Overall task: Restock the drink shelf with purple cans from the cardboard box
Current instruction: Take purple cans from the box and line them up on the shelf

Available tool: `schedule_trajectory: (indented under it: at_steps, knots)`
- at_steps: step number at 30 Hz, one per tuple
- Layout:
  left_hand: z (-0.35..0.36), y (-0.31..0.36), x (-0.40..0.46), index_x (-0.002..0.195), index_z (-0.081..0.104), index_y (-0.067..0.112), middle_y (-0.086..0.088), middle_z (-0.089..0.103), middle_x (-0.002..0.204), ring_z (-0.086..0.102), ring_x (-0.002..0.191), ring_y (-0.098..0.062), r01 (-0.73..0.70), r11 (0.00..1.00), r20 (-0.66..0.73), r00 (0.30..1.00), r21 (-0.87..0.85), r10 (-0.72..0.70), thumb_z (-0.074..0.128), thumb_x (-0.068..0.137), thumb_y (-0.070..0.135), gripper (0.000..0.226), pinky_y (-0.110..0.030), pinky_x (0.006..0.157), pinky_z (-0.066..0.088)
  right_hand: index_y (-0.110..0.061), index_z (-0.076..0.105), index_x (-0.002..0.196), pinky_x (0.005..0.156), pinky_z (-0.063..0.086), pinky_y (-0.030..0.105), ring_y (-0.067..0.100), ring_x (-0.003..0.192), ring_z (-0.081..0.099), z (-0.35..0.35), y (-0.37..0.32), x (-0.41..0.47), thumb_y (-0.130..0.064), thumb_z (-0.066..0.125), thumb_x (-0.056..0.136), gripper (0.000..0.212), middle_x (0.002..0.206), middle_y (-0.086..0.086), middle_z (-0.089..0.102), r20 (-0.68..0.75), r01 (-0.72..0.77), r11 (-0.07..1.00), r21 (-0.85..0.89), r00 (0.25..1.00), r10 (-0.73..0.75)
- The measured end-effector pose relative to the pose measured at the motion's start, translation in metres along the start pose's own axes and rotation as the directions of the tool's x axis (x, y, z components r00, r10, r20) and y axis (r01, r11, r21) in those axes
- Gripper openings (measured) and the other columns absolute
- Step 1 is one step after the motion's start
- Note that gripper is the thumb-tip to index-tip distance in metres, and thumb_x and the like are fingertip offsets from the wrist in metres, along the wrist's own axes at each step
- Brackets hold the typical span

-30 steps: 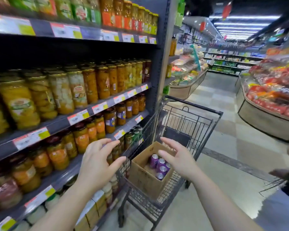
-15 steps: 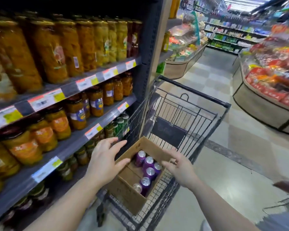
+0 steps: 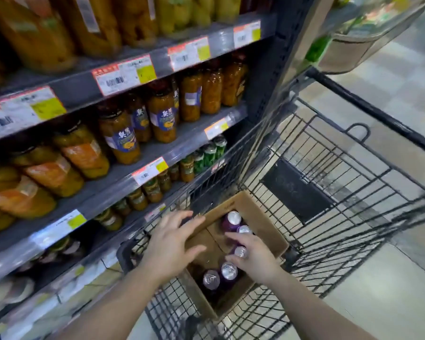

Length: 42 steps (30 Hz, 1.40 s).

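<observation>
An open cardboard box (image 3: 264, 218) sits in a black wire shopping cart (image 3: 349, 200). Several purple cans with silver tops stand inside it, such as the far one (image 3: 232, 219) and two near ones (image 3: 229, 271), (image 3: 211, 280). My left hand (image 3: 172, 244) hovers with spread fingers over the box's left rim. Reaching into the box, my right hand (image 3: 257, 257) has its fingers and thumb curled round the top of a middle purple can (image 3: 241, 252).
Grey store shelves (image 3: 123, 182) on the left hold jars of yellow and orange preserved fruit (image 3: 162, 114) behind price tags. Small green-labelled jars (image 3: 207, 154) stand on a lower shelf beside the cart. Tiled aisle floor (image 3: 390, 278) lies to the right.
My view tilted down and moved closer to the cart. Both hands dropped toward the box; my right hand went in among the cans and curled round one.
</observation>
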<state>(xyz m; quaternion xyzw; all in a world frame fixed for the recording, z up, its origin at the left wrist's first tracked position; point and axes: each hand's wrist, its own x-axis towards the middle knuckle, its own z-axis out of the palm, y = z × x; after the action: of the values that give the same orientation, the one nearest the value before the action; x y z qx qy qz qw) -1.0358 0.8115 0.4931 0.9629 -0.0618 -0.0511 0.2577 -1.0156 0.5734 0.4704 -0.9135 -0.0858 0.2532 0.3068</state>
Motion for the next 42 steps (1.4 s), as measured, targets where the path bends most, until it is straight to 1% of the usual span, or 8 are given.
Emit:
schedule_trajectory:
  at_steps: [4,8,18,25,29,32,38,42]
  knots:
    - [0.027,0.006,-0.002,0.144,0.037,0.043,0.012,0.033,0.149,0.023,0.139,-0.013,0.111,0.993,-0.018,0.994,-0.025,-0.112,0.062,0.083,0.057,0.067,-0.035,0.115,0.018,-0.039,0.046,0.141,0.106,0.033,0.021,0.010,0.125,0.046,0.018,0.035,0.033,-0.039,0.073,0.082,0.065,0.136,-0.008,0.053,0.161,0.061,0.987,-0.146,0.986,-0.037]
    - [0.054,0.007,-0.002,0.138,0.049,0.037,0.005,0.046,0.142,0.037,0.134,-0.020,0.204,0.977,-0.061,0.976,-0.053,-0.207,0.073,0.076,0.050,0.068,-0.046,0.112,0.032,-0.033,0.043,0.142,0.105,0.036,0.032,0.022,0.126,0.046,0.047,0.062,0.063,-0.047,0.073,0.077,0.073,0.132,0.000,0.056,0.323,0.211,0.924,-0.317,0.941,-0.104]
    - [0.089,-0.015,-0.031,0.135,0.053,0.032,0.002,0.051,0.136,0.039,0.128,-0.018,0.317,0.941,-0.106,0.938,-0.118,-0.330,0.078,0.073,0.046,0.068,-0.034,0.107,0.030,-0.022,0.028,0.149,0.116,0.017,0.045,0.030,0.135,0.033,0.127,0.090,0.093,-0.046,0.077,0.071,0.095,0.145,0.007,0.042,0.579,0.472,0.714,-0.517,0.807,-0.115]
    - [0.099,-0.018,-0.045,0.134,0.051,0.032,-0.001,0.054,0.132,0.042,0.126,-0.020,0.316,0.938,-0.131,0.933,-0.140,-0.334,0.083,0.068,0.041,0.074,-0.038,0.104,0.035,-0.029,0.038,0.140,0.112,0.018,0.048,0.027,0.131,0.040,0.143,0.100,0.103,-0.051,0.071,0.072,0.079,0.130,0.001,0.059,0.562,0.506,0.662,-0.553,0.813,-0.152]
    - [0.100,-0.019,-0.044,0.133,0.055,0.030,-0.001,0.055,0.131,0.039,0.124,-0.017,0.315,0.943,-0.138,0.934,-0.108,-0.328,0.085,0.064,0.043,0.076,-0.035,0.102,0.032,-0.033,0.047,0.131,0.111,0.012,0.042,0.022,0.132,0.040,0.125,0.089,0.099,-0.048,0.071,0.069,0.068,0.126,-0.005,0.061,0.493,0.437,0.761,-0.480,0.851,-0.178]
    - [0.097,-0.019,-0.042,0.136,0.051,0.034,0.001,0.052,0.135,0.035,0.127,-0.015,0.317,0.944,-0.106,0.940,-0.092,-0.325,0.083,0.064,0.049,0.080,-0.036,0.105,0.032,-0.037,0.045,0.135,0.116,0.010,0.040,0.019,0.130,0.042,0.092,0.070,0.093,-0.054,0.072,0.068,0.074,0.129,-0.006,0.059,0.428,0.371,0.838,-0.399,0.884,-0.188]
    - [0.071,0.001,-0.027,0.147,0.025,0.046,0.009,0.027,0.152,0.018,0.140,-0.014,0.317,0.940,-0.014,0.947,-0.127,-0.321,0.075,0.066,0.060,0.096,-0.041,0.118,0.022,-0.039,0.048,0.135,0.102,0.040,0.036,0.013,0.113,0.053,-0.006,0.006,0.078,-0.052,0.076,0.062,0.079,0.120,-0.012,0.058,0.330,0.391,0.898,-0.200,0.890,-0.314]
    - [0.052,0.013,-0.013,0.149,0.017,0.045,0.012,0.022,0.152,0.015,0.141,-0.013,0.282,0.943,-0.046,0.955,-0.175,-0.294,0.073,0.059,0.069,0.108,-0.042,0.119,0.020,-0.043,0.047,0.134,0.101,0.039,0.026,0.001,0.110,0.046,-0.051,-0.037,0.061,-0.050,0.080,0.062,0.080,0.114,-0.023,0.051,0.300,0.483,0.863,-0.150,0.854,-0.426]
